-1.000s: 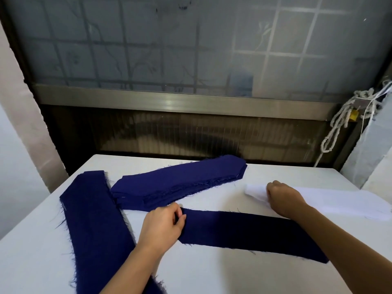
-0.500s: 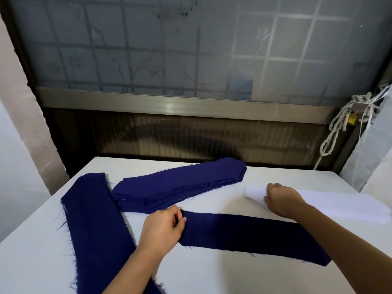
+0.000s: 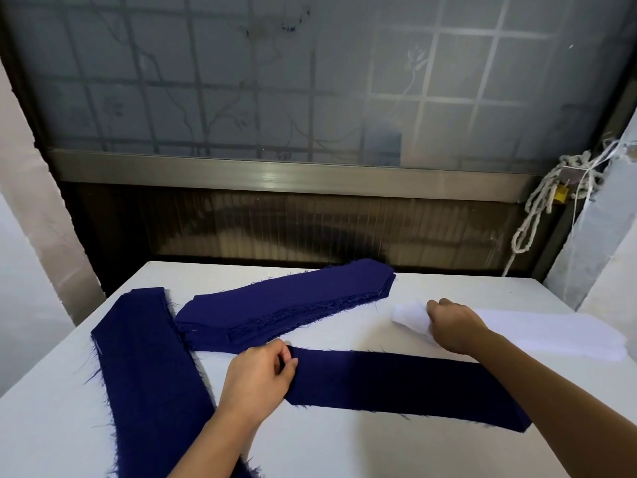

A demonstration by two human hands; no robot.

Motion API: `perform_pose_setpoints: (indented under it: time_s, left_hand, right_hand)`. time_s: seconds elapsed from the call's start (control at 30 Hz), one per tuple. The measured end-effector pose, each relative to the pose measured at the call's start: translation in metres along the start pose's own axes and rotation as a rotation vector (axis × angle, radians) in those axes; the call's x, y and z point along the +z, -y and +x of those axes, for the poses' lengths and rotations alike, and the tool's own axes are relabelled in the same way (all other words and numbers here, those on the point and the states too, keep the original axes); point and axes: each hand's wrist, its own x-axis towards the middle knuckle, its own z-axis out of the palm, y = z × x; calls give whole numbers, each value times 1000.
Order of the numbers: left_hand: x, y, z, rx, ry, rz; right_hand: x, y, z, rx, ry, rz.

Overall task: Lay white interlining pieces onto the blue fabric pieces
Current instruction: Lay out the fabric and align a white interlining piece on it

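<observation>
A single dark blue fabric strip (image 3: 396,384) lies across the white table (image 3: 344,453) in front of me. My left hand (image 3: 256,377) pinches its left end with curled fingers. To the right lies a stack of white interlining pieces (image 3: 537,331). My right hand (image 3: 455,324) grips the left end of the top white piece, which is curled up a little off the stack. A stack of blue pieces (image 3: 286,307) lies behind the strip, and a long blue strip (image 3: 148,374) runs down the left side.
Beyond the table's far edge is a dark wall panel under a frosted window (image 3: 310,81) with a metal sill. A knotted white rope (image 3: 537,208) hangs at the right. A pale wall stands close on each side.
My right hand has lifted and curled the left end of the white piece slightly. The left hand keeps its hold on the blue strip's end; the view has tilted slightly.
</observation>
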Motion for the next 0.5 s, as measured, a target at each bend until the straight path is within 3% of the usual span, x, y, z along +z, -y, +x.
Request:
perform_pose_setpoints:
  time_s: [0.27,0.5]
  left_hand:
    - [0,1,0,11,-6,-5]
    - [-2,-2,1,-6,-64,-73]
  right_hand:
    - [-3,-30,-22,105,-139,618]
    - [-36,-16,-45,-54,-265,640]
